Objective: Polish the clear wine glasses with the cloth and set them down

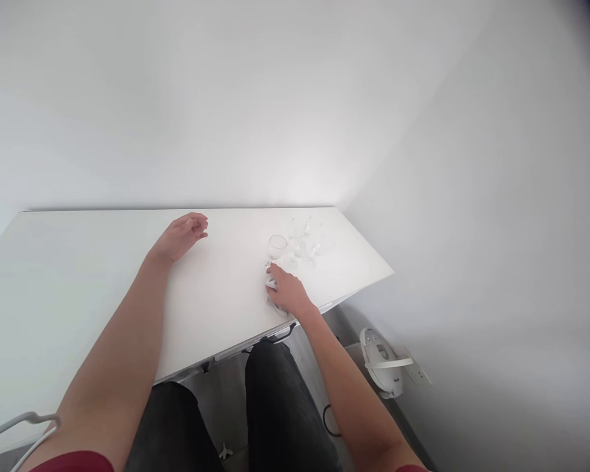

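My right hand [288, 290] is closed around the lower part of a clear stemmed glass [276, 248] near the front edge of the white table. Its round bowl and thin darker rim show beyond my fingers. Something pale and shiny shows between and below the fingers, but I cannot tell whether it is all part of this glass. Just to the right and behind it stand several other clear glasses [305, 246], hard to separate against the white surface. My left hand [183, 235] is over the table's back left of them, fingers loosely bent and apart, holding nothing.
The white table [221, 282] meets a plain wall at the back and narrows to a corner at the right. Below that corner, a white appliance with a handle [381, 367] is beside a wall socket [417, 373]. My legs are under the front edge.
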`<state>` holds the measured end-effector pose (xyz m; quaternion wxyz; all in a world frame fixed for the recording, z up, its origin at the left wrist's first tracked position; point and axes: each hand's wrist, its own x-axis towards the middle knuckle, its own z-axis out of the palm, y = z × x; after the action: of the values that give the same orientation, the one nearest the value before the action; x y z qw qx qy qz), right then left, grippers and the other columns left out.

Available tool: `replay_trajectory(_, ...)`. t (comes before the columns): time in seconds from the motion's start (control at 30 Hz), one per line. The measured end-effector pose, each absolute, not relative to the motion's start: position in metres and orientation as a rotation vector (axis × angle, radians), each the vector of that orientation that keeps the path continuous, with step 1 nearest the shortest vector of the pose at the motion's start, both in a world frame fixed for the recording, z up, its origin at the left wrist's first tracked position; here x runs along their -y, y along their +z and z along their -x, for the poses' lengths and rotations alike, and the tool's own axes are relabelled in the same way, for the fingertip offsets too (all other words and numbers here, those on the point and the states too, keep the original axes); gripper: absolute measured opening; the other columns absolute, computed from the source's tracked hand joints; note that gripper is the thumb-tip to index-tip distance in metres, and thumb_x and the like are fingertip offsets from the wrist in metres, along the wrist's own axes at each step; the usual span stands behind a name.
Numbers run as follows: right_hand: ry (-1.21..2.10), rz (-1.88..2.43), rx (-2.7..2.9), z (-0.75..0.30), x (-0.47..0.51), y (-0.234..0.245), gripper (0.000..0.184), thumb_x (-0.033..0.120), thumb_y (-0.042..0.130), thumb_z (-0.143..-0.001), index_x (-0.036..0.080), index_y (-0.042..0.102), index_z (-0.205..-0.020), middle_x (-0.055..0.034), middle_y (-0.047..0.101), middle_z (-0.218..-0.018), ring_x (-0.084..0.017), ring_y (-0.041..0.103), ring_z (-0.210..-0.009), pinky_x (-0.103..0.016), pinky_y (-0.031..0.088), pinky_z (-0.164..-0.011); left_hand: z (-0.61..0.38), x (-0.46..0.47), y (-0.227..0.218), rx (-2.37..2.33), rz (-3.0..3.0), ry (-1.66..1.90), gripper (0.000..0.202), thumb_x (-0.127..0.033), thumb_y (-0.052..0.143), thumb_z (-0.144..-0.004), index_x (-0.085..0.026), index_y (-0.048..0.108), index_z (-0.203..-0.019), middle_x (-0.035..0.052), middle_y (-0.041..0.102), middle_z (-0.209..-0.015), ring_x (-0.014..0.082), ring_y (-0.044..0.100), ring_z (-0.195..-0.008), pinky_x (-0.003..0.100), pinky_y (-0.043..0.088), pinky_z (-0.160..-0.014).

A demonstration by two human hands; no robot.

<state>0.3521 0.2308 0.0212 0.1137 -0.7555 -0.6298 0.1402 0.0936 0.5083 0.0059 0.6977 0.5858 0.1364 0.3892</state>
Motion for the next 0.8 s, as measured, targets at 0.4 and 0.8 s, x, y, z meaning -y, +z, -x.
replay_trajectory(0.4, 0.586, 2.368, 2.064, -0.349, -0.239, 0.055, 0.076, 0.013, 0.063, -0.085, 0.037, 0.056, -0.157, -0.0057, 0.041, -0.172, -0.034, 0.071, -0.122, -0.040, 0.058, -0.094, -0.094, -0.511, 0.001, -0.339, -1.372, 0.810, 0.033, -0.058, 0.080, -0.087, -0.026, 0.083, -0.093, 0.0083, 0.061, -0.086, 0.0196, 0.055, -0.080, 0.038, 0.060, -0.087)
replay_trajectory(0.8, 1.008, 1.235, 1.494, -0.286, -0.100, 0.194, 0.053, 0.021, 0.059, -0.097, 0.042, 0.058, -0.146, 0.0021, 0.070, -0.077, -0.020, 0.065, -0.065, -0.036, 0.060, -0.067, -0.095, -0.517, -0.012, -0.281, -1.298, 0.827, 0.033, -0.051, 0.086, -0.085, -0.020, 0.083, -0.096, 0.0075, 0.067, -0.088, 0.0186, 0.063, -0.082, 0.034, 0.061, -0.085)
